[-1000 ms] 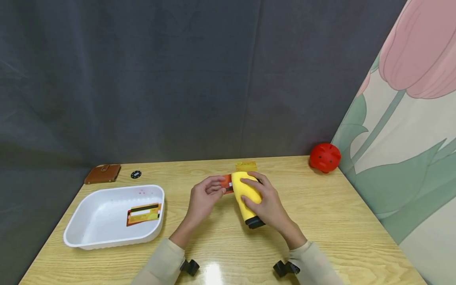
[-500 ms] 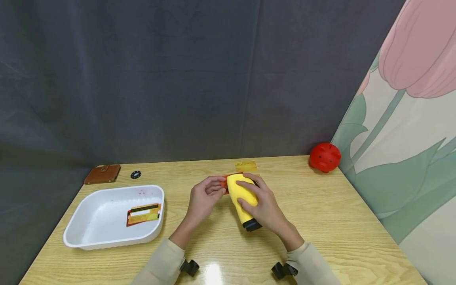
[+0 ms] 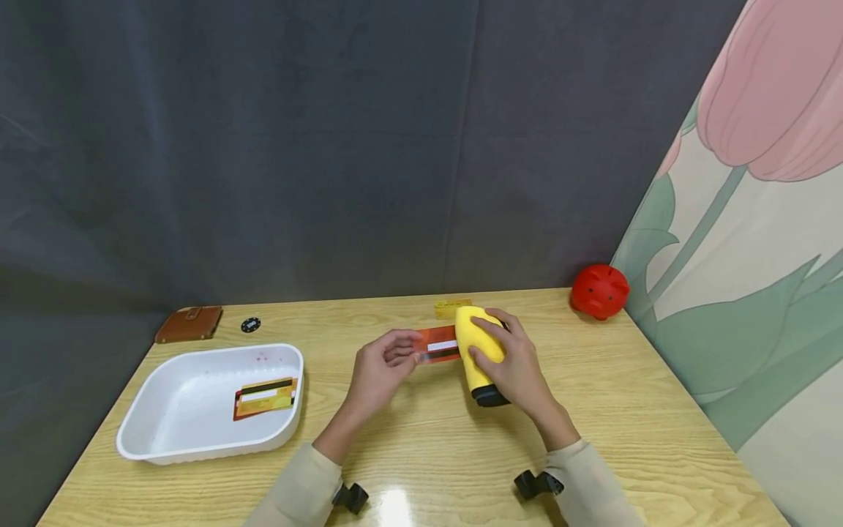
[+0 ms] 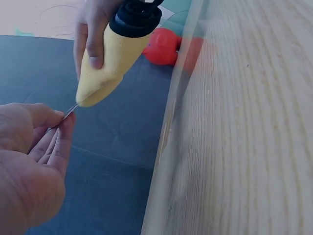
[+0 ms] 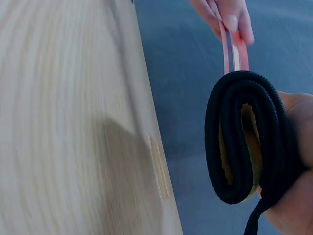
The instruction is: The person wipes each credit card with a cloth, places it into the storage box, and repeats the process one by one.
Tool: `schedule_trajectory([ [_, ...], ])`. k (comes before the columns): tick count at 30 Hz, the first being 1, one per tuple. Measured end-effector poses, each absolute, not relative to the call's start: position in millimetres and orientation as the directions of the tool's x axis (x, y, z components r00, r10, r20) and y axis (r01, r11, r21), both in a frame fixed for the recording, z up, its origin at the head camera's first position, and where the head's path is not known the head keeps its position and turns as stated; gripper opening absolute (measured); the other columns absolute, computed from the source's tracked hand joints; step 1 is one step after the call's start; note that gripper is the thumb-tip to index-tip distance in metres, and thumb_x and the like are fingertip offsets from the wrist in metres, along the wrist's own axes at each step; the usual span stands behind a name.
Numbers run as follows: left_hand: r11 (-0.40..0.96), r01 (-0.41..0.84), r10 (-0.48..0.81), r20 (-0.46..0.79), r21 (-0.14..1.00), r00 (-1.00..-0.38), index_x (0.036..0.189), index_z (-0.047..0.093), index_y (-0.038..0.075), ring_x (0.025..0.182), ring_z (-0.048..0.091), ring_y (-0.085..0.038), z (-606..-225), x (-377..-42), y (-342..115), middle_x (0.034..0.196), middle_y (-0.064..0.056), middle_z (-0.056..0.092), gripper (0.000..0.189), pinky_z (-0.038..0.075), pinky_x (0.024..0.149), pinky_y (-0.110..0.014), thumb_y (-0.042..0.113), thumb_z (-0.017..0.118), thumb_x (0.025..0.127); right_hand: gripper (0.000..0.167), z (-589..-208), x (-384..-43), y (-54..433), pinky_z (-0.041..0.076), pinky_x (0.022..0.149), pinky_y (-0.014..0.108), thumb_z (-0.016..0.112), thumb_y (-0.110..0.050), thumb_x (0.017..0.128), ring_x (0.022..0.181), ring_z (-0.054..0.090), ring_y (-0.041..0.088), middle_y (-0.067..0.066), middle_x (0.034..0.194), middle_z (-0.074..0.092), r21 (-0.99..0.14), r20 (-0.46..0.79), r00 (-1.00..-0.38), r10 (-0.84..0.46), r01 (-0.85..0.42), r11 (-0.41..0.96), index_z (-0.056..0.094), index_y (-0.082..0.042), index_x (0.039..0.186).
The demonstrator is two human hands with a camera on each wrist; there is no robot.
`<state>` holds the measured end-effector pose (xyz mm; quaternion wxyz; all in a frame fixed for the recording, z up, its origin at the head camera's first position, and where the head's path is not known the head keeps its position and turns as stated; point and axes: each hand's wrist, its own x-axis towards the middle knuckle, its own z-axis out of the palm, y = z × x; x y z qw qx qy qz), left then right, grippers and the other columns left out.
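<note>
My left hand [image 3: 384, 366] pinches one end of a red bank card [image 3: 440, 345] with a white strip and a dark stripe. In the right wrist view two thin red strips [image 5: 240, 55] run from the fingers to the cloth; whether they are one card or two I cannot tell. My right hand [image 3: 520, 366] grips a folded yellow cloth [image 3: 479, 348] with black trim, its layers and a black cord [image 5: 253, 215] showing in the right wrist view. The cloth meets the card's right end and hides the edge there. Both are held above the table.
A white tray [image 3: 158, 364] at the left holds yellow and red cards [image 3: 265, 397]. Behind it lie a brown wallet [image 3: 189, 324] and a black poker chip [image 3: 250, 324]. A yellow card [image 3: 451, 308] lies near the back edge; a red piggy bank [image 3: 600, 292] stands back right.
My right hand first slid the yellow cloth left over the red card, then drew it right, uncovering more of the card. My left hand has barely moved.
</note>
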<state>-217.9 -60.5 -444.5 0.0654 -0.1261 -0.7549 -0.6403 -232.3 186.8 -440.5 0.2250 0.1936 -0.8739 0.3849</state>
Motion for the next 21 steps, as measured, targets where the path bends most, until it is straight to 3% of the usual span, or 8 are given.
schedule_trajectory([
  [6, 0.151, 0.28, 0.068, 0.273, 0.948, -0.96, 0.115, 0.075, 0.019, 0.104, 0.073, -0.019, -443.2, -219.1, -64.2, 0.111, -0.005, 0.076, 0.026, 0.062, 0.086, -0.023, 0.005, 0.075, 0.093, 0.047, -438.5, -239.3, 202.7, 0.055, 0.097, 0.054, 0.082, -0.005, 0.085, 0.125, 0.059, 0.041, 0.019, 0.145, 0.054, -0.623, 0.51, -0.855, -0.099, -0.446, 0.642, 0.07, -0.007, 0.131],
  [10, 0.131, 0.296, 0.04, 0.293, 0.946, -0.955, 0.115, 0.075, 0.014, 0.102, 0.073, -0.019, -436.0, -220.7, -69.8, 0.112, -0.009, 0.076, 0.026, 0.062, 0.086, -0.022, 0.002, 0.076, 0.091, 0.048, -435.6, -240.7, 206.7, 0.051, 0.103, 0.057, 0.082, -0.006, 0.086, 0.129, 0.056, 0.042, 0.019, 0.146, 0.054, -0.637, 0.505, -0.858, -0.093, -0.443, 0.631, 0.07, -0.007, 0.132],
  [15, 0.1, 0.318, -0.007, 0.32, 0.943, -0.947, 0.116, 0.074, 0.006, 0.097, 0.073, -0.014, -421.6, -222.4, -83.5, 0.112, -0.017, 0.075, 0.027, 0.061, 0.085, -0.02, -0.001, 0.076, 0.09, 0.048, -432.7, -238.1, 209.7, 0.05, 0.103, 0.049, 0.082, -0.008, 0.086, 0.13, 0.057, 0.04, 0.017, 0.147, 0.054, -0.642, 0.496, -0.864, -0.086, -0.432, 0.633, 0.07, -0.008, 0.132],
  [21, 0.146, 0.312, -0.078, 0.326, 0.939, -0.942, 0.119, 0.072, 0.002, 0.094, 0.072, -0.005, -403.7, -219.1, -123.8, 0.113, -0.021, 0.073, 0.028, 0.06, 0.084, -0.017, 0.0, 0.075, 0.091, 0.049, -429.5, -236.3, 211.5, 0.045, 0.099, 0.022, 0.082, -0.011, 0.087, 0.131, 0.057, 0.036, 0.014, 0.149, 0.053, -0.65, 0.49, -0.867, -0.084, -0.428, 0.628, 0.069, -0.011, 0.134],
])
